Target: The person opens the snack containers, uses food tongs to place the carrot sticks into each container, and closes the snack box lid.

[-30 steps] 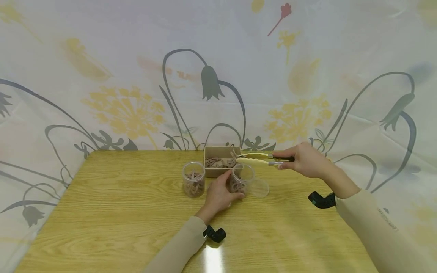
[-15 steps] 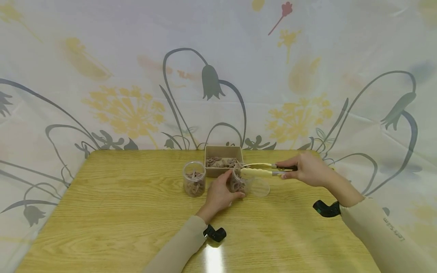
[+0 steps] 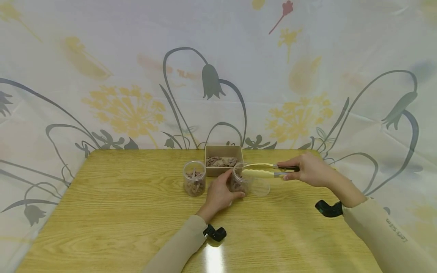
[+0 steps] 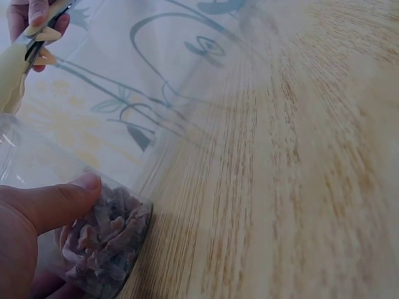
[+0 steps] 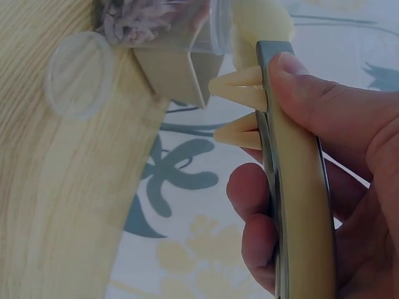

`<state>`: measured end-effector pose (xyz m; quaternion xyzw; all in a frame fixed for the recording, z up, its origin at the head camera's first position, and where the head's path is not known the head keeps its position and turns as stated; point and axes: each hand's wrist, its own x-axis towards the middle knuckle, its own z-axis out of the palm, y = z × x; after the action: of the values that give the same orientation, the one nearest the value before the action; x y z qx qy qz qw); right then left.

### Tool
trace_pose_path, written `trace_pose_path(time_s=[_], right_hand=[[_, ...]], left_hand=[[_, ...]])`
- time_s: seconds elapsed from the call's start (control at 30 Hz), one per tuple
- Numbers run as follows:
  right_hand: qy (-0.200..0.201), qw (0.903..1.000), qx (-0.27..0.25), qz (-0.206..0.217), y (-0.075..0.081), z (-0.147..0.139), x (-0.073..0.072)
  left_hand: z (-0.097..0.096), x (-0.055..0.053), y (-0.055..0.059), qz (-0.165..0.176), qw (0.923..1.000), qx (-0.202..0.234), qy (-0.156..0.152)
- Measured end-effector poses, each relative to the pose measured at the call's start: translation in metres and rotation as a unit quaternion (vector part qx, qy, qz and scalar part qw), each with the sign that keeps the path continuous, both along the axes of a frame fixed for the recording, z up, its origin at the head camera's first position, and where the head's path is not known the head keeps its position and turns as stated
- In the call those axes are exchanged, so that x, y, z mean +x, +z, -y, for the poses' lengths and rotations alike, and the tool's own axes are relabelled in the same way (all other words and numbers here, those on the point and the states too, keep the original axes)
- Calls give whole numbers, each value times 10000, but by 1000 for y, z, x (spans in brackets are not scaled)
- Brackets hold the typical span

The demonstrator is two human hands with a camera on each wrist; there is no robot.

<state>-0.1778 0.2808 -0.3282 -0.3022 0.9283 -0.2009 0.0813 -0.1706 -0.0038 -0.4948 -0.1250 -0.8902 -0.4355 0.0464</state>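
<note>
In the head view my left hand (image 3: 219,193) grips a clear round jar (image 3: 241,185), thumb on the near side. Brownish-pink curled strips (image 4: 106,240) fill the lower part of this jar, as the left wrist view shows. My right hand (image 3: 313,170) holds yellow tongs (image 3: 261,173) with metal and black handles, thumb pressing one arm and fingers curled round the other. The tongs' tips lie over the jar's mouth, a little apart, and no strips show between them. Behind the jars, a beige box (image 3: 212,172) holds more strips.
A second clear jar (image 3: 194,186) with strips inside stands left of my left hand. A clear round lid (image 5: 80,76) lies flat on the wooden table (image 3: 129,212), right of the gripped jar. The patterned wall sheet (image 3: 136,76) rises right behind the table's back edge.
My right hand has moved the tongs down from the box's right edge to the gripped jar's mouth. The strips they pinched have left the tips. My left hand stays on the jar.
</note>
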Motion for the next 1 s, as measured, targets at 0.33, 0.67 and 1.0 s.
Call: trace_pose_path(time_s=[0.33,0.67,1.0], right_hand=[[-237,9995,-222,-27,0,-1,-4],[-845,9959,-175,270,-8,0,-27],[-720,9972,94,149,-23,7,-53]], left_hand=[[-1,-1,-1,8,9999,-141,43],[0,0,-1,-57,10000,-31,-75],[4,2,-1,26,9995,201,-245]])
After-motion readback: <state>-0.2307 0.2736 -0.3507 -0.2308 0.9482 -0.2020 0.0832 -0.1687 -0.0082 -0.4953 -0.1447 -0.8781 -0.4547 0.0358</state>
